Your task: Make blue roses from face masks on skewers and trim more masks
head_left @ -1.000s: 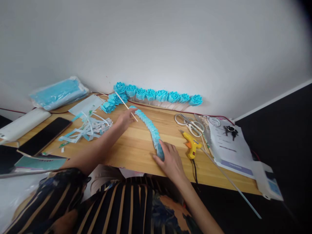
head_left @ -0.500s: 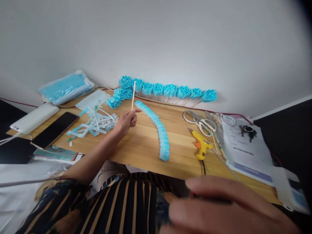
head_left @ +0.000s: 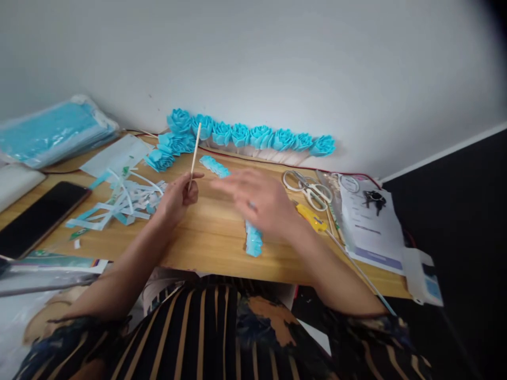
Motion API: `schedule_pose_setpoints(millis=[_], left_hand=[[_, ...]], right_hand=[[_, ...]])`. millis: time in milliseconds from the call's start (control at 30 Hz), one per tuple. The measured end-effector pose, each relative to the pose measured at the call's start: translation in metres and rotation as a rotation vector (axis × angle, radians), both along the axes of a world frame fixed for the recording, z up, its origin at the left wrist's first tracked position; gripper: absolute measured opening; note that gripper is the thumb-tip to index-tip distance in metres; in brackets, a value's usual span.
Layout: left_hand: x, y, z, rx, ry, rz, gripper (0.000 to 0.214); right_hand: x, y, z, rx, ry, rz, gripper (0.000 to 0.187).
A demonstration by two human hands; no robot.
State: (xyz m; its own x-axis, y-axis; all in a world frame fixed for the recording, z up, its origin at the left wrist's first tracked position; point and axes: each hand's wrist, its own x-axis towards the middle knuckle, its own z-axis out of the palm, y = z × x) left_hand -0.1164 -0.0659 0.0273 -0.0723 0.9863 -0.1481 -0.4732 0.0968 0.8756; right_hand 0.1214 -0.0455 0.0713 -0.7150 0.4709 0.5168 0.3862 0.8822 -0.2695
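My left hand (head_left: 179,196) pinches a thin pale wooden stick (head_left: 196,150) that stands nearly upright above the desk. My right hand (head_left: 264,201), slightly blurred, is over a curved strip of pleated light-blue material (head_left: 254,240); its fingers stretch leftward, with nothing visible in them. The hand hides the strip's middle, while both ends show on the wood. Along the wall lies a row of blue rose-like flowers (head_left: 260,137) on pale sticks, and a few more sit at the row's left end.
Left are cut strips and scraps (head_left: 127,198), a black phone (head_left: 43,216) and a packet of blue sheets (head_left: 55,129). Right are scissors (head_left: 307,187), a yellow glue gun (head_left: 312,216) and a printed sheet (head_left: 368,232) with keys (head_left: 374,200). A cord trails off the front edge (head_left: 368,282).
My right hand has swung from the lower right foreground over the desk and now covers part of the pleated strip. The view has shifted; my left hand still holds the stick.
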Motion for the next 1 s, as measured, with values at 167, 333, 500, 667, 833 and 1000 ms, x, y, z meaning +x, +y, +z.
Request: schedule_pose_setpoints(millis=[167,333,500,667,833,1000], left_hand=[[0.003,0.002,0.0,0.012,0.037,0.033,0.021],[0.002,0.004,-0.006,0.008,0.043,0.03,0.024],[0.001,0.004,-0.01,0.007,0.046,0.019,0.03],[0.0,0.004,-0.012,0.012,0.047,-0.019,0.032],[0.001,0.002,-0.008,-0.002,0.026,-0.028,0.026],[0.001,0.003,-0.004,-0.005,0.023,-0.028,0.023]], right_hand=[[-0.007,0.066,-0.003,-0.23,-0.1,-0.282,0.048],[-0.031,0.097,-0.035,-0.252,-0.195,-0.24,0.047],[-0.054,0.115,-0.048,-0.274,-0.204,-0.222,0.042],[-0.057,0.117,-0.045,-0.261,-0.173,-0.183,0.045],[-0.031,0.078,-0.016,-0.193,0.0,-0.146,0.045],[-0.019,0.048,-0.016,-0.231,-0.123,-0.176,0.049]])
